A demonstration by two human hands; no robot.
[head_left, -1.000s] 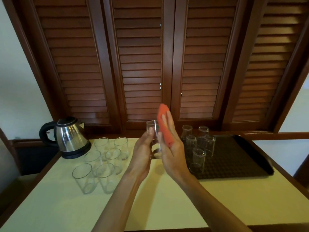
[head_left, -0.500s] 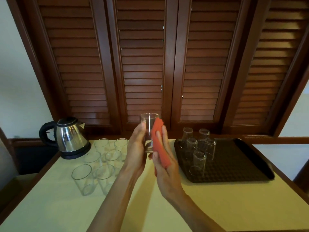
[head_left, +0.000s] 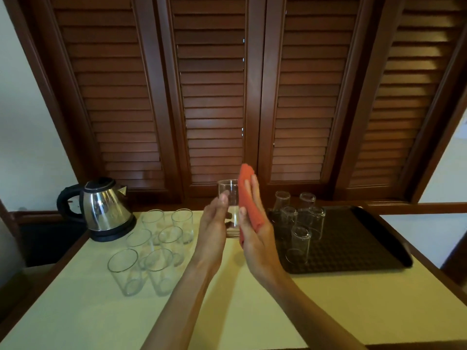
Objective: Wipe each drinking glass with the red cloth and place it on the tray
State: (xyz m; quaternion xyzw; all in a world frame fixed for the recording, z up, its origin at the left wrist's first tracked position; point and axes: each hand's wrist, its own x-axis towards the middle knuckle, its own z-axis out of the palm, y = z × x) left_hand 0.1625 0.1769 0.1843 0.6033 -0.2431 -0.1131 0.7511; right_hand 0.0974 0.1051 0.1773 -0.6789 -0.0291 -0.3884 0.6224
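Note:
My left hand (head_left: 212, 231) holds a clear drinking glass (head_left: 228, 198) upright above the middle of the table. My right hand (head_left: 255, 233) holds the folded red cloth (head_left: 249, 200) and presses it flat against the right side of the glass; the cloth's top end stands above the rim. Several more glasses (head_left: 151, 258) stand upright on the table to the left. Several glasses (head_left: 299, 223) stand upside down on the left part of the dark tray (head_left: 358, 243) at the right.
A steel electric kettle (head_left: 103, 208) stands at the back left of the pale table (head_left: 252, 311). Brown louvred doors (head_left: 214, 97) rise directly behind the table. The table has a dark wooden edge.
My right hand slid the red cloth down the glass and back up, so its end again stands above the rim. My left hand kept holding the glass, lowering it slightly.

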